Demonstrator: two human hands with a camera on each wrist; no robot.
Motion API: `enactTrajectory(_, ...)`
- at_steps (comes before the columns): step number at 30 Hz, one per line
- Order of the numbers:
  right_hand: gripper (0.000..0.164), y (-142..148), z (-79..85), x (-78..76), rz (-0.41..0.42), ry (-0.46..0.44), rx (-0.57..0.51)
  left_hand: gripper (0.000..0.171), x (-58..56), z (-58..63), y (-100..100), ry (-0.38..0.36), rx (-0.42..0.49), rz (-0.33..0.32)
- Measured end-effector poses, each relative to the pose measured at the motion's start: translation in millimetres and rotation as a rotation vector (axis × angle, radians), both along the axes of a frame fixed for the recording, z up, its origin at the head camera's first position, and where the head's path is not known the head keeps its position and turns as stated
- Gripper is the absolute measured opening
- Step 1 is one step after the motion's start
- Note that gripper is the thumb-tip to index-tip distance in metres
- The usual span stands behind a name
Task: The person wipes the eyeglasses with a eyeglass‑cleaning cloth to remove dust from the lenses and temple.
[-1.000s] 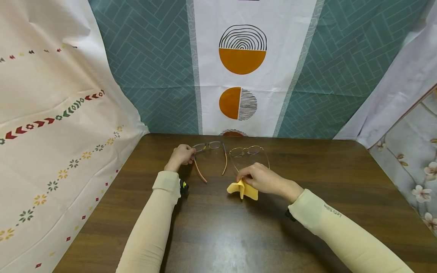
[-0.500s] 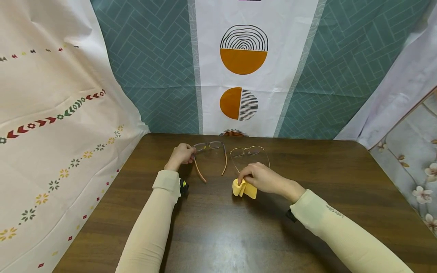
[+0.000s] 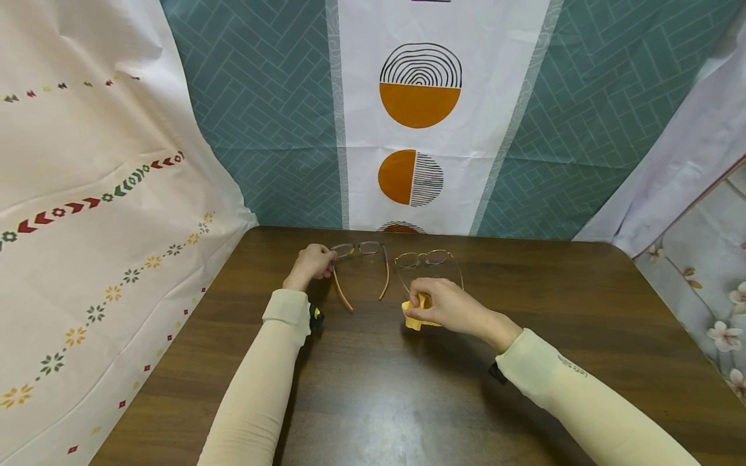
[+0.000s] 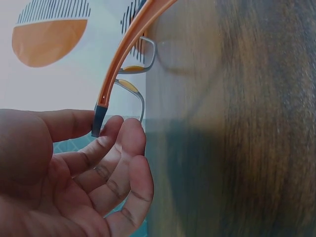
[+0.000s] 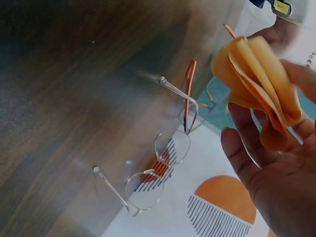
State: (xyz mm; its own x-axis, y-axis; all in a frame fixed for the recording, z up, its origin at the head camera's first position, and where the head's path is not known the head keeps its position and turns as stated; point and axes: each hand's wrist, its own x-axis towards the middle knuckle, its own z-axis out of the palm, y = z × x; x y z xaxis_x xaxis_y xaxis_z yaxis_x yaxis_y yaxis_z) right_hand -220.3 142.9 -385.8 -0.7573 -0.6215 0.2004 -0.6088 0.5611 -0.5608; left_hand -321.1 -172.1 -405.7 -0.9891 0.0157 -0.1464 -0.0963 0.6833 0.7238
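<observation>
1. Head view: left hand [image 3: 313, 262] is pinching orange-armed glasses [image 3: 355, 248] between thumb and forefinger.
2. Right hand [image 3: 450, 303] is pinching a yellow cloth [image 5: 256, 79].
3. Wire-rimmed glasses [image 3: 422, 259] are resting just beyond those fingers.

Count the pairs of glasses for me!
2: the orange-armed glasses, pinched at one side by the left hand, and the gold wire glasses to their right, partly behind the right hand in the head view.

My head view is looking forward and down from farthest off. Close in, both wrist views are facing the hanging [image 3: 361, 116] at a tilt, my left hand [image 4: 74, 182] showing at eight o'clock, my right hand [image 5: 281, 173] at four; they're sharing, probably, the orange-armed glasses [image 4: 121, 54].
</observation>
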Motion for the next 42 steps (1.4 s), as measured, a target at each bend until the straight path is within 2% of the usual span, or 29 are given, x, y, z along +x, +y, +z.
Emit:
enactTrajectory(9, 0.033, 3, -4.5, -0.1, 0.023, 0.028, -0.098, 0.034, -0.5, 2.1, 1, 0.005, 0.001, 0.003)
enactTrajectory(17, 0.051, 8, 0.7, -1.0, -0.008, -0.061, -0.169, 0.036, -0.4, 2.8, 1, -0.006, -0.002, 0.004)
enactTrajectory(24, 0.036, 14, 5.2, -2.8, -0.088, -0.093, -0.198, 0.035, -1.7, 5.1, 1, 0.021, -0.008, 0.0)
enactTrajectory(28, 0.03, 16, 5.5, -3.6, -0.121, -0.072, -0.221, 0.034, -2.1, 7.6, 1, 0.036, -0.015, 0.002)
enactTrajectory(33, 0.025, 19, 6.0, -5.4, -0.123, -0.025, -0.264, 0.035, -2.4, 10.1, 1, 0.042, -0.03, -0.004)
enactTrajectory(36, 0.032, 20, 7.7, -5.6, -0.14, -0.033, -0.276, 0.036, -1.7, 11.9, 3, 0.049, -0.039, -0.013)
enactTrajectory(40, 0.048, 21, 11.3, -5.4, -0.199, -0.052, -0.258, 0.036, 0.6, 15.1, 5, 0.072, -0.055, -0.021)
enactTrajectory(42, 0.049, 21, 12.7, -5.2, -0.223, -0.093, -0.257, 0.037, 1.2, 16.5, 7, 0.084, -0.068, -0.026)
